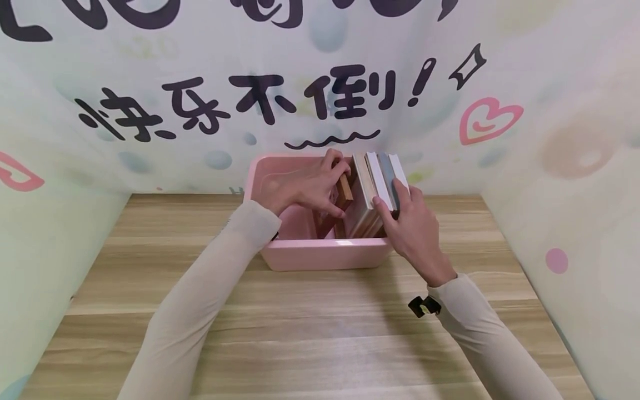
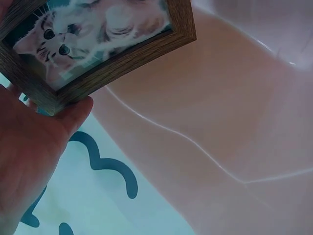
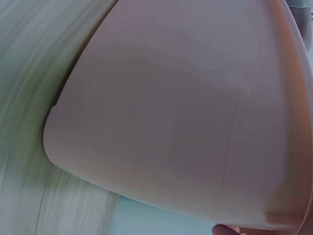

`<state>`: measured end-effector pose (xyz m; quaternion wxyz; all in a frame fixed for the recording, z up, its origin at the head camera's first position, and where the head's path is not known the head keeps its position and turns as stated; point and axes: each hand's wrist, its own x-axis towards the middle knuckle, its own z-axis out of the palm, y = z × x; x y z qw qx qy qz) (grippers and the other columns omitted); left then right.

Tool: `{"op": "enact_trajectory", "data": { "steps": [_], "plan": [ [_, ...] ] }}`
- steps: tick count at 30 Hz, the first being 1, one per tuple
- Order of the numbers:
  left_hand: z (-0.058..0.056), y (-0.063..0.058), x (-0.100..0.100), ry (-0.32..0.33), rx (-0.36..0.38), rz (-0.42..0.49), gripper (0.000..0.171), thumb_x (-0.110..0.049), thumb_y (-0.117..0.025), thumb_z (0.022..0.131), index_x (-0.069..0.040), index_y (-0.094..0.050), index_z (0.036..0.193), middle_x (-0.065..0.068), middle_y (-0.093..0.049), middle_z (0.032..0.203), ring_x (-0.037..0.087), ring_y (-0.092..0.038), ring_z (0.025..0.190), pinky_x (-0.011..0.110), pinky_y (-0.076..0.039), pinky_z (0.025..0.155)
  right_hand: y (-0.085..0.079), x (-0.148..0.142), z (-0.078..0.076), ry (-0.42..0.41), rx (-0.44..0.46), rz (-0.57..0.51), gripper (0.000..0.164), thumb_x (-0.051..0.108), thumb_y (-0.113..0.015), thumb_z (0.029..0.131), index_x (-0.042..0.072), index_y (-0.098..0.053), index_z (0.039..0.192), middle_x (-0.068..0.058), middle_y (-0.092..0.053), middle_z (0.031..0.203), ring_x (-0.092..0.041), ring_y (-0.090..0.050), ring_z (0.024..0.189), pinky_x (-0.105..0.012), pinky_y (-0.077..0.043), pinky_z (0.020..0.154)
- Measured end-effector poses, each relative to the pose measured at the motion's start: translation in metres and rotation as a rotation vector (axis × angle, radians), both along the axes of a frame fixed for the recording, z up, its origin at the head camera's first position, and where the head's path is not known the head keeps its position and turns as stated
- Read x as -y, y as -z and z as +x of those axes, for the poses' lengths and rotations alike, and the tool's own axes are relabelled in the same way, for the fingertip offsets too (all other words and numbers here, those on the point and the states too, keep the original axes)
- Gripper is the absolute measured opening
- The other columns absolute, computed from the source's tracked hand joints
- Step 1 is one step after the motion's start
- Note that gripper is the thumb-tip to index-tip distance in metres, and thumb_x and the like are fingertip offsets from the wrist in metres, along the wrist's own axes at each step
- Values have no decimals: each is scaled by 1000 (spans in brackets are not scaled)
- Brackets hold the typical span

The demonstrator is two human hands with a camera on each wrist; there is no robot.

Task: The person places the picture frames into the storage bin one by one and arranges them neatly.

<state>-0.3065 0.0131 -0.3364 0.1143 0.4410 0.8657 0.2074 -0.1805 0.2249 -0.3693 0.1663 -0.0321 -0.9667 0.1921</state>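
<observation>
My left hand (image 1: pixel 312 186) reaches into a pink plastic bin (image 1: pixel 327 255) and grips a brown wooden picture frame (image 1: pixel 344 189) by its edge. In the left wrist view this picture frame (image 2: pixel 146 56) shows a kitten picture, and the thumb of my left hand (image 2: pixel 34 142) presses its corner. To the right, several flat pieces (image 1: pixel 376 175) stand packed upright, with beige, white and grey edges; edge-on they look like picture frames. My right hand (image 1: pixel 415 228) holds the rightmost ones at their top, thumb on the near side. A fingertip (image 3: pixel 226 229) barely shows in the right wrist view.
The bin stands at the back of a wood-grain table (image 1: pixel 320 333), close to a printed backdrop (image 1: pixel 210 161) with black lettering. Side walls of the same backdrop rise left and right. A small black device (image 1: pixel 424 306) is strapped at my right wrist.
</observation>
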Motion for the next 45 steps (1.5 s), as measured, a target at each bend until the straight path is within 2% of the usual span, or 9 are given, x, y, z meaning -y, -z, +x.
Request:
{"op": "enact_trajectory", "data": {
  "steps": [4, 7, 12, 16, 26, 31, 35, 39, 45],
  "plan": [
    [0, 2, -2, 23, 15, -41, 89, -44, -81, 77, -10, -34, 145, 6, -10, 150, 16, -43, 115, 23, -48, 89, 0, 0, 2, -2, -3, -3, 74, 61, -40, 98, 8, -38, 151, -28, -45, 140, -45, -58, 101, -60, -52, 78],
    [2, 2, -5, 44, 39, -52, 91, -43, -81, 77, -10, -32, 146, 7, -10, 149, 17, -42, 117, 24, -48, 93, 0, 0, 3, 0, -8, -1, 74, 60, -40, 98, 8, -39, 151, -28, -45, 139, -45, -58, 100, -60, -52, 77],
    [4, 3, -10, 69, 63, -86, 102, -43, -81, 75, -11, -23, 153, 8, -9, 150, 20, -25, 131, 31, -39, 109, -1, 0, 3, 0, -16, 3, 73, 59, -41, 98, 7, -39, 150, -28, -46, 139, -46, -58, 99, -60, -52, 76],
    [4, 5, -12, 81, 82, -86, 103, -43, -81, 75, -10, -22, 153, 9, -11, 146, 23, -18, 134, 34, -34, 112, -1, 1, 1, -5, -13, 3, 74, 60, -41, 98, 7, -39, 150, -28, -45, 139, -45, -58, 99, -60, -52, 75],
    [2, 9, -12, 80, 206, -56, 84, -28, -77, 84, -9, -25, 148, 7, -16, 137, 20, -35, 125, 28, -42, 101, 1, 4, -2, -7, 4, 0, 75, 61, -40, 98, 8, -39, 151, -28, -45, 140, -45, -58, 101, -59, -52, 76],
    [0, 5, -9, 75, 245, -37, 70, -19, -71, 89, -10, -29, 145, 6, -20, 135, 22, -40, 123, 27, -46, 98, 1, 4, -4, -11, 2, -1, 75, 61, -40, 98, 8, -39, 151, -28, -45, 140, -46, -59, 100, -60, -52, 76],
    [0, -7, -2, 81, 196, -12, 56, -18, -64, 95, -7, -35, 142, 8, -30, 135, 24, -44, 119, 28, -46, 96, 2, 4, -7, -18, 10, 0, 76, 61, -39, 98, 8, -38, 151, -29, -44, 140, -46, -59, 100, -60, -52, 76],
    [-2, -32, 11, 69, 103, 52, 52, -20, -58, 98, -4, -37, 143, 12, -36, 142, 24, -43, 127, 33, -39, 108, 0, 3, -9, -31, 33, -8, 78, 64, -37, 98, 8, -36, 152, -28, -43, 142, -47, -58, 102, -60, -51, 78],
    [4, -73, 37, -76, -64, 83, 62, -34, -56, 99, -11, -31, 151, 8, -34, 153, 23, -38, 140, 38, -32, 116, -5, -1, -10, -59, 110, -19, 82, 68, -34, 96, 12, -30, 156, -27, -39, 147, -46, -56, 108, -61, -49, 79]
  ]
}}
